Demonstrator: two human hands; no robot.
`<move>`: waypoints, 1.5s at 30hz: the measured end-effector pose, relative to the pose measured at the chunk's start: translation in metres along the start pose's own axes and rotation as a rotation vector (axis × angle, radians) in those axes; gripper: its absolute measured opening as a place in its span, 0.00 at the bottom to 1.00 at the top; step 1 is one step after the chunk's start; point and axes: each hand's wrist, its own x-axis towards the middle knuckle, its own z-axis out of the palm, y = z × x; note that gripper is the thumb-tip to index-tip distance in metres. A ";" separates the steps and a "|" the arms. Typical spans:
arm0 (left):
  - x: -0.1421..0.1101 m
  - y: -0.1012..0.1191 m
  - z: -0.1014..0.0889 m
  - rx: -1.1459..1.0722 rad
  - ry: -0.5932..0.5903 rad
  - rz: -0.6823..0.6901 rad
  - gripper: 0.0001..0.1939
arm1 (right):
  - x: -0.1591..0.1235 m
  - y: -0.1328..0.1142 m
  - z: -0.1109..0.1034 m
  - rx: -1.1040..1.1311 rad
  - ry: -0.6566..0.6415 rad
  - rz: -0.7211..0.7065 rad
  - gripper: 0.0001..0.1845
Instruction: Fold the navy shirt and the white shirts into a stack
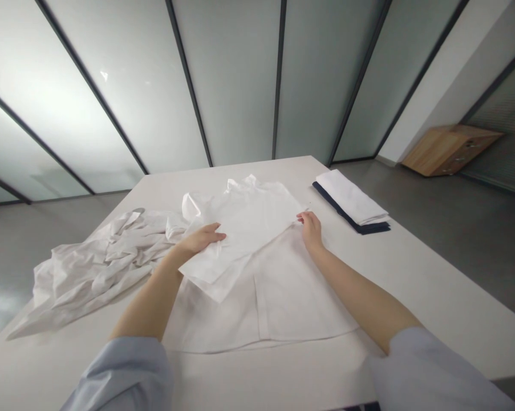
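A white garment (300,285) lies spread on the table, a seam or slit running up its lower middle. Its upper layer (257,220) is turned over, a loose corner hanging toward me. My left hand (202,238) rests against this layer, fingers stretched out to the right. At the layer's right edge, my right hand (311,228) pinches the cloth between thumb and fingers, lifting it slightly. Left of my left hand lies a crumpled heap of white cloth (107,265). The garment's far end is bunched and looks shiny.
A folded white cloth (351,197) lies on a dark navy folded cloth (374,228) at the table's right side. A dark object (362,407) shows at the bottom edge. Beyond the white table (411,285) stand frosted glass panels (235,85) and a wooden cabinet (447,149).
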 end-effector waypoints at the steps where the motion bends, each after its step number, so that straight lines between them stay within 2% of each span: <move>1: 0.001 -0.005 -0.003 0.106 0.012 -0.026 0.35 | 0.000 0.000 -0.001 -0.010 -0.008 -0.001 0.14; 3: 0.004 -0.017 -0.008 0.314 0.015 -0.040 0.39 | -0.001 -0.001 -0.001 -0.032 -0.021 -0.004 0.14; 6: 0.012 -0.034 -0.013 0.580 0.007 0.012 0.41 | -0.001 -0.003 -0.001 -0.068 -0.029 -0.005 0.14; 8: 0.018 -0.041 -0.014 0.741 0.090 0.065 0.39 | -0.002 -0.003 -0.001 -0.082 -0.030 -0.004 0.13; 11: 0.025 -0.043 -0.011 0.934 0.262 0.155 0.32 | -0.002 -0.004 0.000 -0.094 -0.034 -0.010 0.12; 15: 0.036 -0.032 0.005 1.086 0.255 0.088 0.32 | -0.002 -0.002 -0.001 -0.136 -0.093 -0.050 0.11; 18: 0.044 -0.023 0.024 1.128 0.235 0.034 0.36 | -0.005 0.001 0.000 -0.257 -0.210 -0.121 0.11; 21: 0.052 -0.025 0.042 1.133 0.258 0.079 0.37 | -0.011 0.004 0.003 -0.440 -0.393 -0.249 0.15; 23: 0.056 -0.031 0.049 1.127 0.292 0.132 0.35 | -0.014 0.006 0.005 -0.574 -0.507 -0.309 0.17; 26: 0.058 -0.041 0.050 1.107 0.323 0.176 0.32 | -0.017 0.008 0.006 -0.737 -0.621 -0.318 0.18; 32: 0.059 -0.047 0.043 1.068 0.324 0.220 0.30 | -0.017 0.009 0.004 -0.764 -0.640 -0.310 0.18; 45: 0.060 -0.049 0.044 1.066 0.340 0.229 0.30 | -0.017 0.005 0.003 -0.775 -0.652 -0.312 0.17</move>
